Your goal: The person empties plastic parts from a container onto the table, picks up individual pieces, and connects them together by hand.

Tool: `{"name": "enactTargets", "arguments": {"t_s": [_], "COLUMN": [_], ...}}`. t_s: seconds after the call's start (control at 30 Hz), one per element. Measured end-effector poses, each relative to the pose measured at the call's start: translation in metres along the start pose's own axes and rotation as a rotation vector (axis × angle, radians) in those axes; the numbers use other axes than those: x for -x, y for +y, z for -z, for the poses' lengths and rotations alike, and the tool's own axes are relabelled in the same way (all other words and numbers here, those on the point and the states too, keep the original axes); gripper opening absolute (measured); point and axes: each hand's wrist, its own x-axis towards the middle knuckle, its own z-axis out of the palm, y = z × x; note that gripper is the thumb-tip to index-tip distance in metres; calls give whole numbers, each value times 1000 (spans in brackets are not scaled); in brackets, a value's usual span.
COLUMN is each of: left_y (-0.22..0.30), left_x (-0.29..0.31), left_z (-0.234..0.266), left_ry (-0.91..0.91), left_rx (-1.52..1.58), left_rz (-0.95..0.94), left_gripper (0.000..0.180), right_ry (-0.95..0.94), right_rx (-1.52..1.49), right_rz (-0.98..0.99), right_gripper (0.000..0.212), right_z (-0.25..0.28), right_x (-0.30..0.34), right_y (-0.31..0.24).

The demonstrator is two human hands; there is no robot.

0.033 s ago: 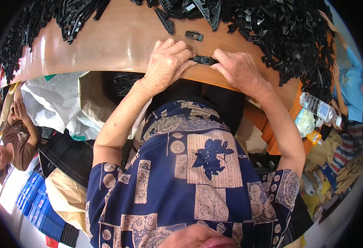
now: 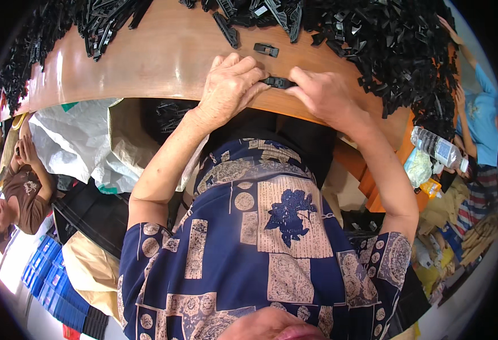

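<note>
- Nearest, a navy and beige patterned shirt (image 2: 243,238) covers the wearer's torso.
- Beyond it, the left hand (image 2: 230,88) pinches the left end of a small black plastic piece (image 2: 278,83) between thumb and fingers.
- The right hand (image 2: 323,96), slightly blurred, grasps the piece's right end with thumb and forefinger.
- The piece is between both hands, over the near edge of a brown wooden table (image 2: 158,56); whether it touches the surface is hard to tell.
- Just past it lies a similar black part (image 2: 266,49).
- Farther off, black parts are heaped at left (image 2: 104,25) and right (image 2: 396,51).
</note>
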Motion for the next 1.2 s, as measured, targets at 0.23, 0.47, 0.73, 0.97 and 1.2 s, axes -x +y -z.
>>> {"name": "enactTargets", "arguments": {"t_s": [0.23,0.47,0.73,0.97,1.2], "left_y": [-5,-47,-29,-7,18], "left_x": [7,43,-34,-7,-7], "left_z": [9,83,28,13,7], "left_ry": [19,90,93,135,-189], "left_rx": [-97,-403,-459,-184,98], "left_rz": [-60,136,219,308,155], "left_gripper": [24,30,35,33,25], "right_ry": [24,284,322,351,301], "right_rx": [-74,94,-14,-123,21], "right_rz": [-26,24,-84,-196,-112], "right_gripper": [24,19,18,21,19], "right_z": [1,-20,-36,-17,-16], "right_x": [-11,-50,-40,26,28], "right_y": [-7,-3,-5,18,23]}}
